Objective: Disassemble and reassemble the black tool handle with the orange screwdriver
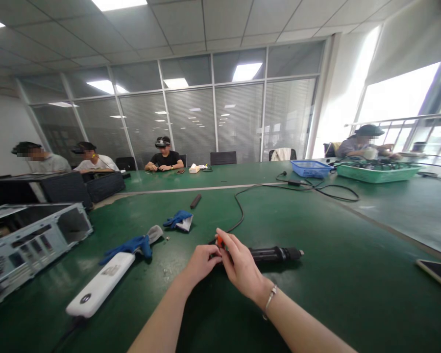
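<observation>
Both hands meet above the green table (316, 294), near the middle of the view. My left hand (203, 262) has its fingers bent together; what they hold, if anything, is hidden. My right hand (242, 267) is closed around a small orange piece (219, 240), which shows between thumb and fingers. Just right of the hands lies a black cylindrical tool (275, 254), partly hidden behind my right hand. A black cable (239, 211) runs from behind the hands toward the back of the table.
A white device (101, 285), blue gloves (179, 220) and a dark bar (196, 201) lie to the left. A metal computer case (33, 245) stands far left. Blue (311, 169) and green baskets (378, 172) are back right. Several people sit around the table.
</observation>
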`<state>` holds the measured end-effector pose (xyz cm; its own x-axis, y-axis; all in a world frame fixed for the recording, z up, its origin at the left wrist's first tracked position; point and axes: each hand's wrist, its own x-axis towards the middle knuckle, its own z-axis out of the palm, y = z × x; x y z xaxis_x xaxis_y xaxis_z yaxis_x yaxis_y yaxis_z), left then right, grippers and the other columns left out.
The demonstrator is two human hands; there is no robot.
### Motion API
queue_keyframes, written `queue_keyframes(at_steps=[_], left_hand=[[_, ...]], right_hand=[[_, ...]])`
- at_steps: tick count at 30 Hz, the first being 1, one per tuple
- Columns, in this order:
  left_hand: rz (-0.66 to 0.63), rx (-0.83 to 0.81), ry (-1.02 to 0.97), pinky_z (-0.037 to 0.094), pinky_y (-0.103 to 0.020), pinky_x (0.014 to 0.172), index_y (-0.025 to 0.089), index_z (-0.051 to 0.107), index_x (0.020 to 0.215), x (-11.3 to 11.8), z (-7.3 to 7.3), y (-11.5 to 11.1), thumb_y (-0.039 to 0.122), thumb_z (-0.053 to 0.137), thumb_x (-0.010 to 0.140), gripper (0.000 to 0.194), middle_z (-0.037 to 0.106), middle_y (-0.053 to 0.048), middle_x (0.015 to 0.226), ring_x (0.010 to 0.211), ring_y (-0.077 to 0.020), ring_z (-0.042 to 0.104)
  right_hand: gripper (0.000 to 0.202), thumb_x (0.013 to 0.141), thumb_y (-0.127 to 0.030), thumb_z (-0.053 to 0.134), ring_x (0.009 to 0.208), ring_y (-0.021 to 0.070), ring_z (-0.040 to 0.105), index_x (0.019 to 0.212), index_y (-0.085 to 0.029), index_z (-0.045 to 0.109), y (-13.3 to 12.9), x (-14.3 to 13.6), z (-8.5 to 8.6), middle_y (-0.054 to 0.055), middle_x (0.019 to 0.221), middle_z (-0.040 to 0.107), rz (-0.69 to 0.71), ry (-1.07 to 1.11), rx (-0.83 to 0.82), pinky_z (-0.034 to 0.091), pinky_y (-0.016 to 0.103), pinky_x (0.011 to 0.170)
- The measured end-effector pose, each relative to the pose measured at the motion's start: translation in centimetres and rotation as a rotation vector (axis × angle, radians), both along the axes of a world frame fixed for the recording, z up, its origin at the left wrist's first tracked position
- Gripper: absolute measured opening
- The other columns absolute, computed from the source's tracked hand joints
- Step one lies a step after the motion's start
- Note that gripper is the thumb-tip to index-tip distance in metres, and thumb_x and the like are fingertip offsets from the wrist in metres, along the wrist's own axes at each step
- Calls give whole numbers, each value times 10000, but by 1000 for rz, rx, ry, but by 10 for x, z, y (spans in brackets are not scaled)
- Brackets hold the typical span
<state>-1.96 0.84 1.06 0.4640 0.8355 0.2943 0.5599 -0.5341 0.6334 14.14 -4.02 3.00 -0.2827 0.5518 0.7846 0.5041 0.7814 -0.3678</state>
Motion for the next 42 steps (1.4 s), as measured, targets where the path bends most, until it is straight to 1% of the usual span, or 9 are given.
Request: queue_keyframes(at_steps=[5,11,15,17,20,23,29,36,42], left_hand=[[-22,-21,-24,422,-224,684,137,696,725,0,-2,1,135,570,775,135,684,-15,732,698,-157,598],[-10,-19,16,430,-224,688,138,686,729,-1,-1,3,170,582,779,120,677,-11,723,690,-156,593],[-21,-14,10,433,-226,680,132,681,735,-2,-1,3,146,537,787,153,678,-15,729,681,-155,593],[-5,-7,3,435,-234,681,127,681,741,-3,-3,4,132,524,780,162,680,-24,731,686,-163,593],[31,-28,5,432,-235,637,117,674,718,-4,-4,5,158,536,769,153,676,-37,716,703,-182,599],[-24,-56,35,440,-231,677,132,698,770,-4,-1,5,183,563,763,144,698,-33,772,745,-179,622],[-2,-57,94,445,-241,740,157,706,804,-3,7,0,221,567,790,154,711,-31,818,798,-185,634],[2,-40,106,445,-248,750,166,705,828,0,12,-2,215,563,804,152,716,-32,840,791,-182,636],[-6,-40,117,451,-252,742,165,699,855,0,10,-1,230,551,817,166,713,-37,852,791,-185,636]], right_hand=[[476,916,-176,469,988,216,575,1373,-283,389,3,2,-1,82,1108,583,-127,-3,-3,508,399,869],[562,933,-113,384,1028,188,574,1448,-293,250,0,0,3,83,1182,569,-2,90,30,511,361,886],[579,924,-158,445,1056,202,576,1448,-289,237,-13,0,17,88,1179,576,-42,194,151,507,364,899],[541,920,-189,469,1016,207,585,1423,-273,291,-21,4,25,90,1136,598,-12,97,116,506,360,885],[436,915,-189,465,958,192,591,1344,-245,417,-32,14,32,77,1083,620,159,-190,-41,506,323,857],[399,892,-184,489,949,189,589,1286,-246,488,-41,26,26,59,1063,631,258,-441,-144,496,301,847],[403,867,-186,517,861,184,594,1264,-254,510,-49,51,1,52,981,641,253,-665,-181,486,289,801],[387,859,-213,515,873,192,590,1244,-241,538,-46,63,-10,66,992,636,234,-608,-177,473,305,816],[373,832,-346,605,871,184,603,1188,-236,597,-37,73,-2,64,1000,642,213,-467,-231,481,290,785]])
